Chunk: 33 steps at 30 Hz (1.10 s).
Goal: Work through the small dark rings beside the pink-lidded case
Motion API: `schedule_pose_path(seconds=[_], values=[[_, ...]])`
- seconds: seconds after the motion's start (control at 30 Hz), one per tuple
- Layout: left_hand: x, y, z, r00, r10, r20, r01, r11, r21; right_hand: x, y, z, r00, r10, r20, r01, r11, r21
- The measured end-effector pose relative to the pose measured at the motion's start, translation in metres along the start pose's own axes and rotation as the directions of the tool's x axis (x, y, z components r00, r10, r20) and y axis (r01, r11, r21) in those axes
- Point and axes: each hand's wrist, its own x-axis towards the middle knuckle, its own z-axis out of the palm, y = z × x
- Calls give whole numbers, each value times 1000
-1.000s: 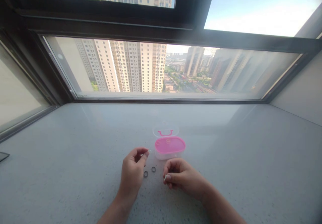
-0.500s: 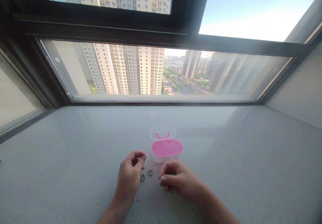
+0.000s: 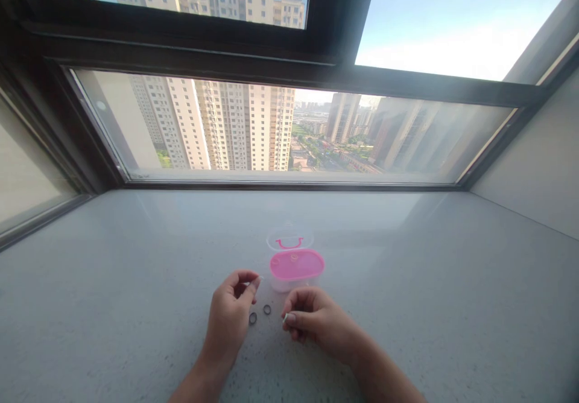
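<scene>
My left hand (image 3: 230, 306) is closed in a pinch, with a tiny pale thing at its fingertips, just left of the box. Too little of it shows to name. My right hand (image 3: 307, 315) pinches a small whitish ring-like piece (image 3: 284, 318) between thumb and forefinger; its full shape is hidden. Two dark rings lie on the surface between my hands: one ring (image 3: 253, 318) close beside my left hand, the other ring (image 3: 267, 309) slightly farther off. Beyond my hands stands an oval clear plastic box (image 3: 294, 285) with a pink tray (image 3: 307, 265). A pale ring (image 3: 294, 257) sits on the tray.
The box's clear lid (image 3: 271, 238), with a pink handle (image 3: 289, 247), lies open behind it. All this is on a speckled grey-white window sill (image 3: 429, 306). Dark window frames (image 3: 289, 187) bound it at the back, and a pale wall (image 3: 534, 161) at the right.
The whole view has shifted a little, so things appear slightly farther left. Both hands keep their pinches, and the box and dark rings stay in place.
</scene>
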Motion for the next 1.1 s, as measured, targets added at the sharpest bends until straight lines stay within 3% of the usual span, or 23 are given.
schedule_pose_path(seconds=[1.1], values=[[-2, 4, 0, 1000, -10, 29, 8, 998, 65, -1, 0, 0, 1000, 22, 21, -22, 1000, 8]])
